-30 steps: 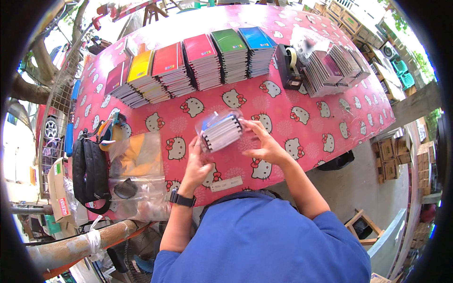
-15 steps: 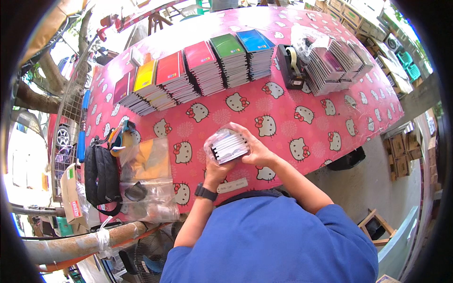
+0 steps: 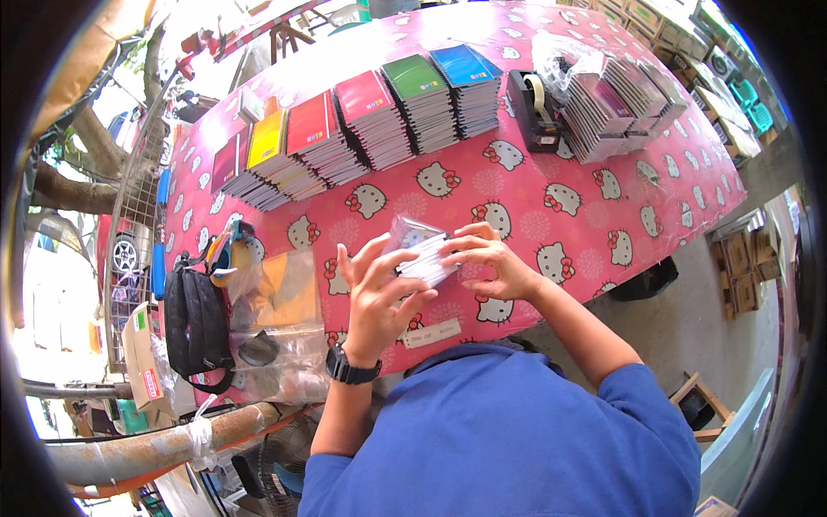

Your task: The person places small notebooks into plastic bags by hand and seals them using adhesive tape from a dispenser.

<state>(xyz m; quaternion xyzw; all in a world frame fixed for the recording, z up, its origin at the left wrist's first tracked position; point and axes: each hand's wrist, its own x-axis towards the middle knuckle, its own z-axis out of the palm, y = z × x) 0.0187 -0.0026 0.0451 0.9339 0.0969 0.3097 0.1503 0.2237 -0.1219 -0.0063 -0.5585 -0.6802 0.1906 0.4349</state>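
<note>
Free passage — tablecloth (image 3: pixel 594 229) from the right hand (image 3: pixel 495 265) to its right edge. Obstructions — notebook row (image 3: pixel 370 129), upper center; tape dispenser (image 3: pixel 532 116) and notebook piles (image 3: pixel 603 112), upper right; backpack (image 3: pixel 196 320) and clear bags (image 3: pixel 280 289), lower left.

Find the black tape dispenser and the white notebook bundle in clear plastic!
Black tape dispenser (image 3: pixel 527 115), head view: its side.
White notebook bundle in clear plastic (image 3: pixel 431 262), head view: its page edges.
</note>
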